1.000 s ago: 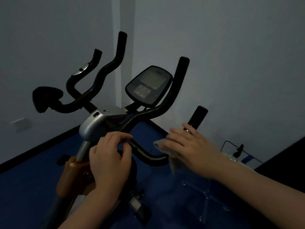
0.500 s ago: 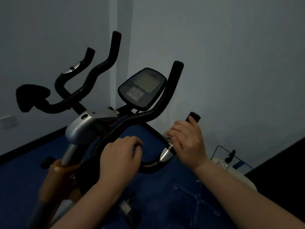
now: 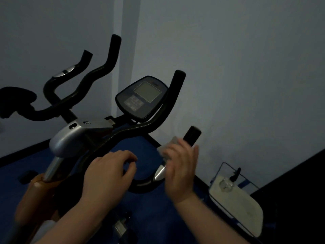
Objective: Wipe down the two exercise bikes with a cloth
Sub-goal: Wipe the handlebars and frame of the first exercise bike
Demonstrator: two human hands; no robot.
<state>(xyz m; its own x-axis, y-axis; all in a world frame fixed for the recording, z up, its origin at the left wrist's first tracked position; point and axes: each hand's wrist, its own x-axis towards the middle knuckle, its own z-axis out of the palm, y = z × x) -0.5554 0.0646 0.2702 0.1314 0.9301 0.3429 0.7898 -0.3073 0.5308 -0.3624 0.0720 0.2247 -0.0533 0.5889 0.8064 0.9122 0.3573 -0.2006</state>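
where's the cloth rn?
Head view, right of centre: the cloth is in the right hand, pressed to the bike's right handlebar grip, just below its black end and right of the left hand.

The left hand [image 3: 107, 175] grips the black handlebar [image 3: 133, 132] of the exercise bike [image 3: 70, 140]. The right hand [image 3: 181, 169] presses a pale cloth [image 3: 167, 147] on the right grip [image 3: 192, 135]. A small screen [image 3: 142, 96] sits between the bars. The floor [image 3: 140, 148] is blue.
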